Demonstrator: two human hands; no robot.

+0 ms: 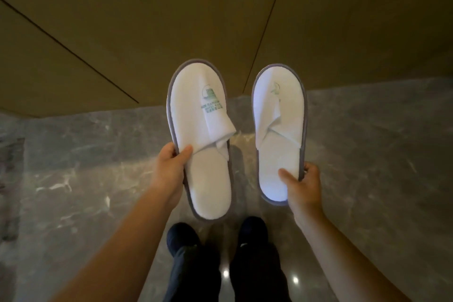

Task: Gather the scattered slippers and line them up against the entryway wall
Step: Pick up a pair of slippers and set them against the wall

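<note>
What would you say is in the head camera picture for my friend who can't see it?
A person holds up two flat white cloth slippers with grey trim, the left slipper in the left hand and the right slipper in the right hand. Below are grey marble floor, a tan wall and dark shoes.

A glossy grey marble floor [93,179] with white veining fills the lower frame, two ceiling-light glints at bottom centre. Dark shoes [182,236] and dark trouser legs [196,274] stand at bottom centre.
</note>
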